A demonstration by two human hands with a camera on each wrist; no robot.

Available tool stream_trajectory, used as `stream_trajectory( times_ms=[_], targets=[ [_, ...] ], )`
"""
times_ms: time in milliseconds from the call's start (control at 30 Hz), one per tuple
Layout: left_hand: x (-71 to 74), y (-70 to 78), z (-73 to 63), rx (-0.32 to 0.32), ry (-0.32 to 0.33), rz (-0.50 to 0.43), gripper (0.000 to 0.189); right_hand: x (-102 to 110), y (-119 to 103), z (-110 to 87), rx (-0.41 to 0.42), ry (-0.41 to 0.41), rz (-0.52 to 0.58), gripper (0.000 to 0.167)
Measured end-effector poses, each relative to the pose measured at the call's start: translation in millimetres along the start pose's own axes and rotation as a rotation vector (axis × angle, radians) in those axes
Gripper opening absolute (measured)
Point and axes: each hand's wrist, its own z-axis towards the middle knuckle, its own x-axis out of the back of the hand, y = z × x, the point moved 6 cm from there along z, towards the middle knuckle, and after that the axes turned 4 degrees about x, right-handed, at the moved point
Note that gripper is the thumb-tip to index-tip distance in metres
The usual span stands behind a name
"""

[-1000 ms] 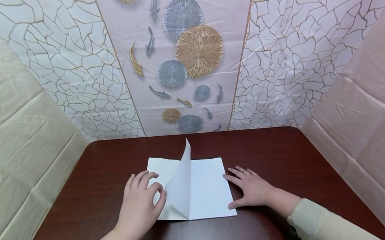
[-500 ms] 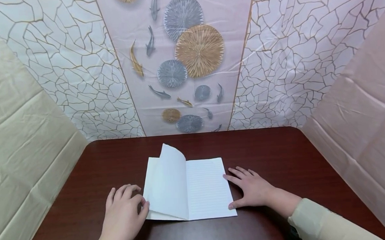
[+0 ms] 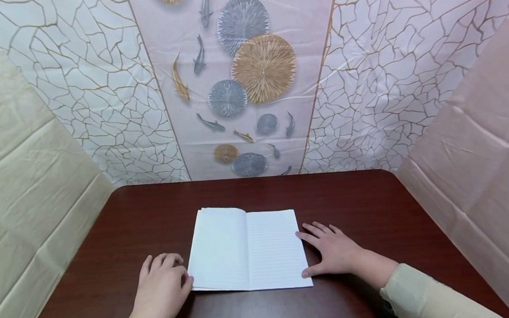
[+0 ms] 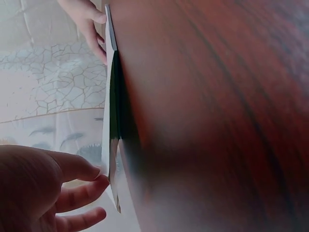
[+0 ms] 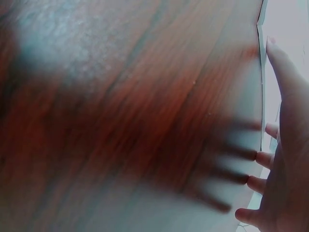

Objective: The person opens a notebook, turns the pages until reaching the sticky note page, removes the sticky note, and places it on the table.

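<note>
An open notebook (image 3: 219, 248) lies on the dark wooden table, its left page blank-looking and its right page (image 3: 277, 248) ruled with lines. At the lower left corner of the notebook, my left hand (image 3: 159, 287) pinches the page edge between thumb and index finger; the other fingers are loosely bent. The left wrist view shows that thumb and fingertip meeting at the edge of the paper (image 4: 107, 145). My right hand (image 3: 335, 250) rests with spread fingers at the notebook's right edge, its thumb and index fingertip on the margin and the other fingers beyond it on the table.
The reddish-brown table (image 3: 350, 197) has rounded far corners. A patterned cloth (image 3: 232, 141) with fish and round motifs hangs behind it, and pale cloth walls (image 3: 38, 197) close in both sides.
The page that stood raised over the middle has swung left and now lies down on the left side. My left hand moved left and toward me with it; the right hand stayed put.
</note>
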Motion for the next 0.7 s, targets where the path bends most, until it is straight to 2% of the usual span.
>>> stream_trajectory(
  times_ms=[333, 700],
  targets=[
    [-15.9, -1.0, -2.1, 0.015, -0.152, 0.059, 0.03, 1, 2, -1.0, 0.028, 0.033, -0.008, 0.107],
    [-28.5, -0.7, -0.2, -0.009, -0.286, 0.128, 0.028, 1, 3, 0.1, 0.021, -0.007, -0.002, 0.106]
  ],
)
